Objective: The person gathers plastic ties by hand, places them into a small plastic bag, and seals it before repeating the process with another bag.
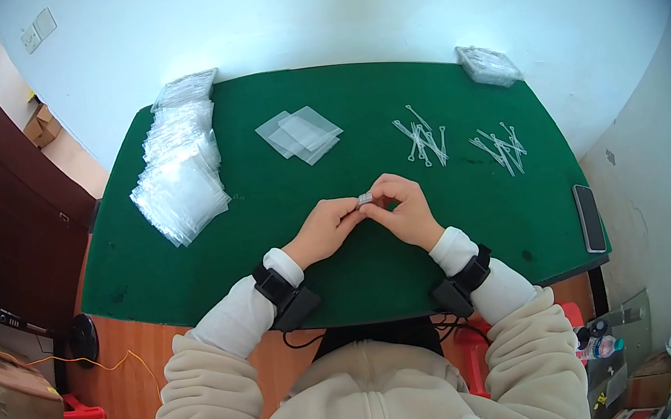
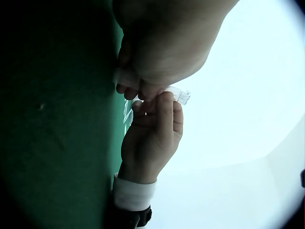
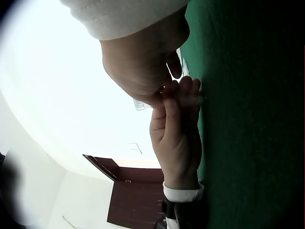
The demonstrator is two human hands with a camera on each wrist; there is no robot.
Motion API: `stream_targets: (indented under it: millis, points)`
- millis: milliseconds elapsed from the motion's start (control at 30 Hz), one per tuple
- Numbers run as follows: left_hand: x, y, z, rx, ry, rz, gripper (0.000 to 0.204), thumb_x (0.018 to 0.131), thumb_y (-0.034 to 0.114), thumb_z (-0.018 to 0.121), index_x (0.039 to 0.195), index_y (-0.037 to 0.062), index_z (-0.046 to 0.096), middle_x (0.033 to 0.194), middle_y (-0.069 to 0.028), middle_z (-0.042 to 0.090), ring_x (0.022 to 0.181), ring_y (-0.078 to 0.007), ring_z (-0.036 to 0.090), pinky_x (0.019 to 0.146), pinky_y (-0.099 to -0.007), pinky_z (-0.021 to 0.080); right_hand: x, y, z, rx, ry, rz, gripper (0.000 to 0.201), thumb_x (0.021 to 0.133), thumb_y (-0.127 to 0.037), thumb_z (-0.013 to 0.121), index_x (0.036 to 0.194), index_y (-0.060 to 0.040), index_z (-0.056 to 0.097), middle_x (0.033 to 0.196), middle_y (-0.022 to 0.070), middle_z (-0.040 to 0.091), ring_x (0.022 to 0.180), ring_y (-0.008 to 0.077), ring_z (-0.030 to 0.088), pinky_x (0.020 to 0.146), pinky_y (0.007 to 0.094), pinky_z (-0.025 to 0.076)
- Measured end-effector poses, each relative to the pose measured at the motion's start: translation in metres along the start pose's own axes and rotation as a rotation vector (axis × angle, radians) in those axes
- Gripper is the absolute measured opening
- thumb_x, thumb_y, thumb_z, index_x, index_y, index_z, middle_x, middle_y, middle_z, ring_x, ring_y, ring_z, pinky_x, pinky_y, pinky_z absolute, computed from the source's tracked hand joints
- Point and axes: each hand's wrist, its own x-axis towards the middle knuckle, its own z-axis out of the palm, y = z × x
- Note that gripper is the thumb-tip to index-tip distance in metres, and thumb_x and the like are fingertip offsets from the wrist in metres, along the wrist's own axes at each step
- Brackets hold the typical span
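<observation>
Close above the table, both hands meet around a small bundle of clear plastic sticks (image 1: pixel 365 199). My left hand (image 1: pixel 321 231) pinches its left side between thumb and fingers. The right hand (image 1: pixel 408 211) pinches the other side, fingertips nearly touching the left ones. In the left wrist view a transparent ridged end (image 2: pixel 183 97) sticks out above the fingers, while fingers hide most of its length. The right wrist view shows the ridged end (image 3: pixel 142 104) past the right hand. To the right lie two loose groups of thin clear sticks with looped ends (image 1: pixel 423 139), (image 1: pixel 502 150).
A green-covered table (image 1: pixel 321 286) stands against the wall. Overlapping clear plastic bags (image 1: pixel 182 181) line its left side. Flat clear sheets (image 1: pixel 302 134) lie mid-back, and a packed clear bundle (image 1: pixel 490 65) sits back right. A phone (image 1: pixel 589 218) rests at the right edge.
</observation>
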Motion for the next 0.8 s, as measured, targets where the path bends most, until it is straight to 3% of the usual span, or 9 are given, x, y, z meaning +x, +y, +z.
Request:
stream_targets:
  millis: [300, 733, 800]
  points:
    - [-0.0007, 0.0018, -0.0006, -0.118, -0.014, -0.029, 0.018, 0.090, 0.013, 0.053, 0.102, 0.0001, 0.059, 0.079, -0.0081, 0.059, 0.070, -0.0128, 0.052, 0.066, -0.0272, 0.044, -0.0002, 0.0017, -0.0014, -0.021, -0.003, -0.008, 0.008, 0.074, -0.001, 0.068, 0.080, -0.0004, 0.062, 0.075, 0.0025, 0.055, 0.061, 0.0076, 0.050, 0.054, 0.0201, 0.039]
    - [-0.0013, 0.0052, -0.0013, -0.125, -0.021, -0.060, 0.018, 0.091, 0.013, 0.053, 0.103, 0.0005, 0.059, 0.079, -0.0066, 0.059, 0.072, -0.0116, 0.052, 0.067, -0.0263, 0.044, -0.0010, 0.0016, -0.0025, -0.035, 0.008, -0.020, 0.008, 0.074, -0.001, 0.068, 0.078, 0.0002, 0.062, 0.075, 0.0025, 0.055, 0.060, 0.0074, 0.052, 0.053, 0.0198, 0.040]
    - [-0.0019, 0.0018, 0.0040, -0.136, 0.032, -0.004, 0.017, 0.090, 0.013, 0.053, 0.099, -0.0007, 0.058, 0.076, -0.0070, 0.059, 0.066, -0.0125, 0.050, 0.063, -0.0271, 0.043, -0.0026, 0.0042, 0.0012, 0.020, 0.038, 0.033, 0.009, 0.074, -0.001, 0.068, 0.079, 0.0006, 0.062, 0.075, 0.0024, 0.055, 0.060, 0.0073, 0.053, 0.053, 0.0200, 0.041]
